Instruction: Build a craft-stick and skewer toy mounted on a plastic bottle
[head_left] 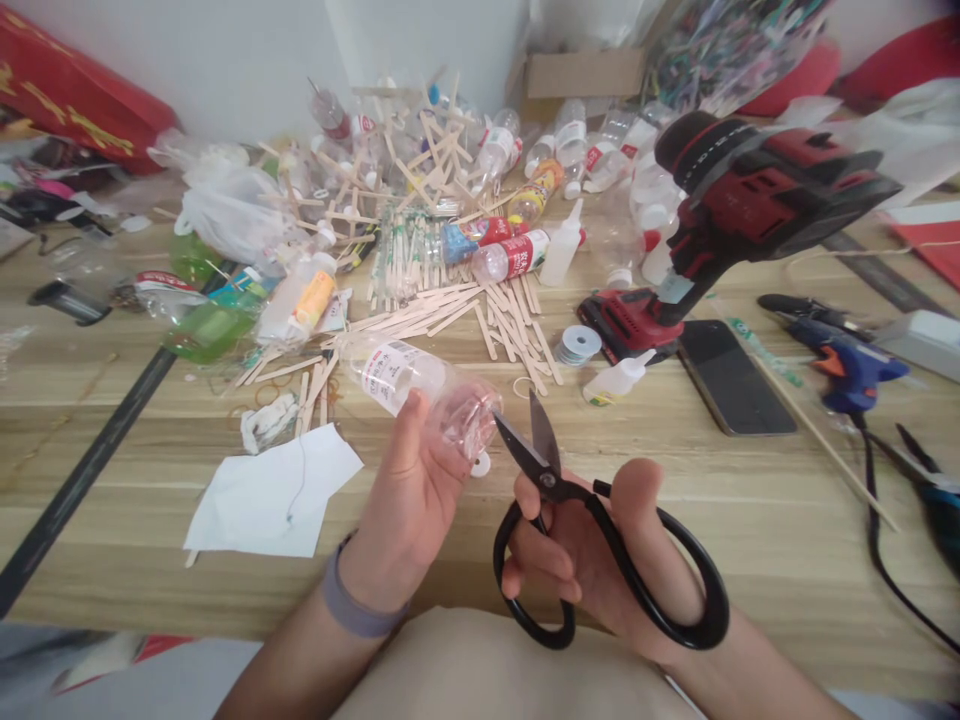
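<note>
My left hand [420, 480] is wrapped round a clear plastic bottle [405, 375] with a white label, its base end pointing right. In my right hand [600, 550] are black-handled scissors [550, 480], the fingers and thumb through the loops. The blades stand apart, and one tip is at the bottle's base end; whether it touches the plastic I cannot tell. Below the bottle lies a small white disc [481, 465], partly beside my left hand.
Wooden sticks [420, 312] and several bottles [517, 255] cover the table's back. To the right are a red-black drill [765, 190], a phone [735, 378], a blue glue gun [847, 360] and a wire spool [578, 345]. White paper [262, 500] lies at the left.
</note>
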